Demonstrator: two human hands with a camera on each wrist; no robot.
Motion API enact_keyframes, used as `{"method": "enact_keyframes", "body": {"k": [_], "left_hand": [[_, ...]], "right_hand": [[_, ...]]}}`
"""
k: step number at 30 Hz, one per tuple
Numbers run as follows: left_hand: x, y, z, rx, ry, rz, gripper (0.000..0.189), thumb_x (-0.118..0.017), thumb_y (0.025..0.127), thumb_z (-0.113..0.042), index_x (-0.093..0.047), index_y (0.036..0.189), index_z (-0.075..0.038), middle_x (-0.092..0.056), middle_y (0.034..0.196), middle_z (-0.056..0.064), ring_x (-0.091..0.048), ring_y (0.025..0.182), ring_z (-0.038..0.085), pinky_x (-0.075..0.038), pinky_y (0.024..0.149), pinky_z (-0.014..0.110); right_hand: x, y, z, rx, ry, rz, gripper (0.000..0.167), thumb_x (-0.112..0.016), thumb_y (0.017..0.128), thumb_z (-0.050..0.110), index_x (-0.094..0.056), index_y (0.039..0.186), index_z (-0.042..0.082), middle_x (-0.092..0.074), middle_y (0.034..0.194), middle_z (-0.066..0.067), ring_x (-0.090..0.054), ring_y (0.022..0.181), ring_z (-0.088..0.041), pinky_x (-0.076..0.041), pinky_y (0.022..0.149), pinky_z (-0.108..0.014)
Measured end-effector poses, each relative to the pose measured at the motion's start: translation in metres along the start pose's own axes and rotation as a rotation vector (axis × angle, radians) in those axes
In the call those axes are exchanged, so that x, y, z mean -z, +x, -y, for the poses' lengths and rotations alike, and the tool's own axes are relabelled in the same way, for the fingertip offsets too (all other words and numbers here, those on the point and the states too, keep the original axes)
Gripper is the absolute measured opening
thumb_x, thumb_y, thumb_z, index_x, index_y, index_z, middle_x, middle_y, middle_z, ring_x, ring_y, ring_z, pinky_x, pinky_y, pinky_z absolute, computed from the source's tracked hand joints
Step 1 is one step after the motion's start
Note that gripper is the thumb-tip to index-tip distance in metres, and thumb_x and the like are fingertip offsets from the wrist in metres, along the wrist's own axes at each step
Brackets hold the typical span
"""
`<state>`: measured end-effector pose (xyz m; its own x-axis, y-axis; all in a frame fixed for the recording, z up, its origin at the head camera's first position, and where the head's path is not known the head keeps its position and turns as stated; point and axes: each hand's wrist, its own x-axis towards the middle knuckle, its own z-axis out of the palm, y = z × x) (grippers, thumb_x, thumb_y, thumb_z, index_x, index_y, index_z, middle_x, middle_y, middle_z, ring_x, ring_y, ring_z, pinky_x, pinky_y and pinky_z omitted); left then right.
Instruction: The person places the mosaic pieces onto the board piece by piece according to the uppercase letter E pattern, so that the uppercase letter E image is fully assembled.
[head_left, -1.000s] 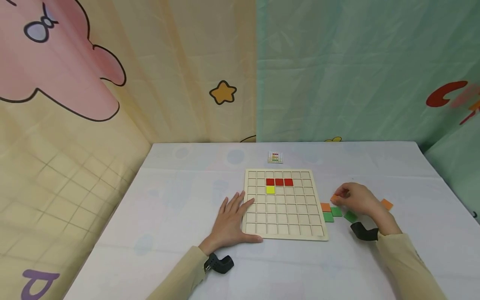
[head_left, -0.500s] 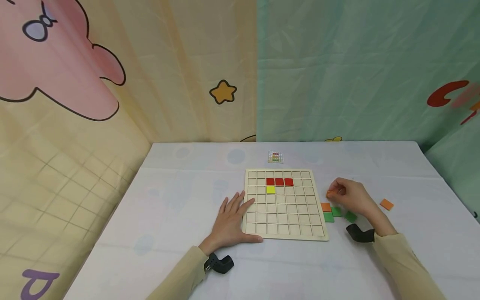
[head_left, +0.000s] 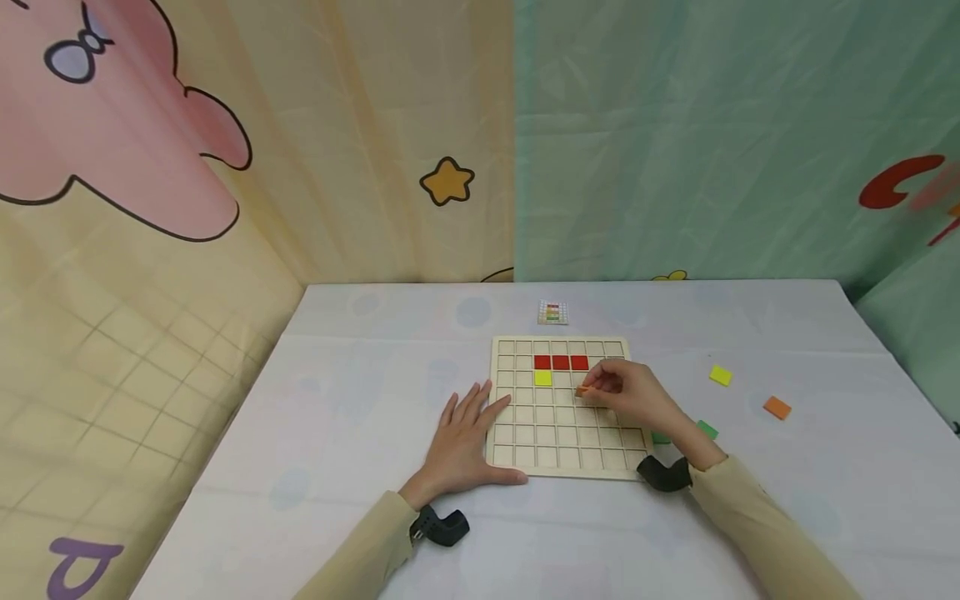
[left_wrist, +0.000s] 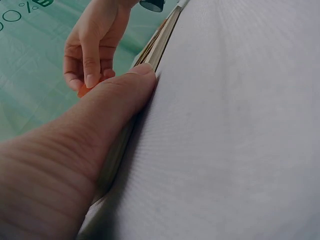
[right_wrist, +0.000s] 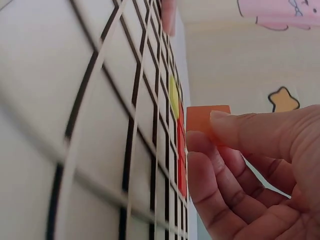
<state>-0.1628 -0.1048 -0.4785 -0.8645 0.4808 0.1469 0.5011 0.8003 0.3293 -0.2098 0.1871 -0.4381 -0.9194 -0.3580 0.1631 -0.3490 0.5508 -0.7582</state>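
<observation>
A pale grid board (head_left: 525, 450) lies on the table, with a row of 3 red tiles (head_left: 560, 362) and a yellow tile (head_left: 543, 378) set in its squares. My left hand (head_left: 459, 457) rests at the board's lower left corner, fingers spread over the left edge and thumb along the front edge. Above the board's middle, my right hand (head_left: 633, 398) pinches an orange tile (right_wrist: 200, 120) between thumb and fingers. The tile stands a little above the squares, below the red row in the head view. The right hand and forearm hide part of the board's right side.
A small card (head_left: 552, 312) printed with a coloured grid lies behind the board. To the right are a loose yellow tile (head_left: 721, 375), an orange tile (head_left: 777, 407) and a green tile (head_left: 707, 430). Another green tile (head_left: 661, 437) shows partly beside the right wrist.
My right hand has moved left from the loose tiles to over the board, carrying the orange tile. This uncovers the loose yellow tile. My left hand stays put.
</observation>
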Motion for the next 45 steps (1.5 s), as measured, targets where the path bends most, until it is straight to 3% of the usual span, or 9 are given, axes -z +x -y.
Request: {"method": "enact_keyframes", "body": {"k": [5, 12, 29, 35, 40, 45], "left_hand": [[0.001, 0.000, 0.000, 0.017, 0.015, 0.018, 0.108, -0.066, 0.064, -0.076, -0.031, 0.149, -0.019, -0.013, 0.157, 0.009, -0.005, 0.143, 0.023, -0.002, 0.113, 0.047], [0.002, 0.000, -0.001, 0.010, 0.010, 0.018, 0.108, -0.066, 0.064, -0.076, -0.031, 0.149, -0.019, -0.014, 0.157, 0.009, -0.006, 0.143, 0.023, -0.002, 0.113, 0.046], [0.001, 0.001, 0.000, 0.013, 0.025, 0.027, 0.109, -0.064, 0.064, -0.078, -0.030, 0.150, -0.020, -0.013, 0.157, 0.009, -0.004, 0.143, 0.022, -0.002, 0.113, 0.046], [-0.001, 0.001, 0.000, 0.019, 0.032, 0.031, 0.109, -0.064, 0.064, -0.078, -0.030, 0.150, -0.020, -0.012, 0.157, 0.008, -0.003, 0.143, 0.021, -0.001, 0.113, 0.045], [-0.002, 0.001, 0.001, 0.011, 0.028, 0.013, 0.109, -0.065, 0.063, -0.077, -0.031, 0.149, -0.019, -0.014, 0.157, 0.009, -0.005, 0.143, 0.023, -0.002, 0.113, 0.047], [-0.003, 0.000, 0.002, -0.004, 0.026, -0.009, 0.109, -0.066, 0.063, -0.076, -0.033, 0.148, -0.017, -0.016, 0.156, 0.011, -0.008, 0.143, 0.025, -0.005, 0.112, 0.049]], "right_hand": [[-0.019, 0.015, 0.011, 0.018, 0.004, 0.062, 0.005, -0.072, 0.085, 0.011, -0.067, 0.087, 0.011, -0.062, 0.082, 0.004, -0.059, 0.071, -0.012, -0.050, 0.066, -0.029], [-0.038, 0.027, 0.021, -0.004, -0.051, 0.052, 0.006, -0.073, 0.084, 0.013, -0.069, 0.084, 0.009, -0.061, 0.076, 0.006, -0.055, 0.067, -0.012, -0.048, 0.064, -0.030], [-0.039, 0.026, 0.025, 0.008, -0.300, 0.031, 0.012, -0.074, 0.083, 0.013, -0.078, 0.094, 0.010, -0.057, 0.078, 0.006, -0.045, 0.064, -0.011, -0.039, 0.055, -0.027], [-0.035, 0.022, 0.023, 0.039, -0.265, 0.110, 0.018, -0.071, 0.086, 0.011, -0.075, 0.102, 0.007, -0.055, 0.084, 0.004, -0.045, 0.069, -0.012, -0.040, 0.059, -0.028], [-0.021, 0.010, 0.018, 0.141, -0.177, 0.218, 0.027, -0.070, 0.086, 0.010, -0.070, 0.113, 0.005, -0.057, 0.097, 0.000, -0.047, 0.075, -0.013, -0.044, 0.065, -0.029], [0.001, -0.004, 0.010, 0.172, -0.114, 0.241, 0.019, -0.069, 0.087, 0.010, -0.070, 0.106, 0.008, -0.063, 0.101, 0.001, -0.054, 0.081, -0.011, -0.050, 0.070, -0.029]]}}
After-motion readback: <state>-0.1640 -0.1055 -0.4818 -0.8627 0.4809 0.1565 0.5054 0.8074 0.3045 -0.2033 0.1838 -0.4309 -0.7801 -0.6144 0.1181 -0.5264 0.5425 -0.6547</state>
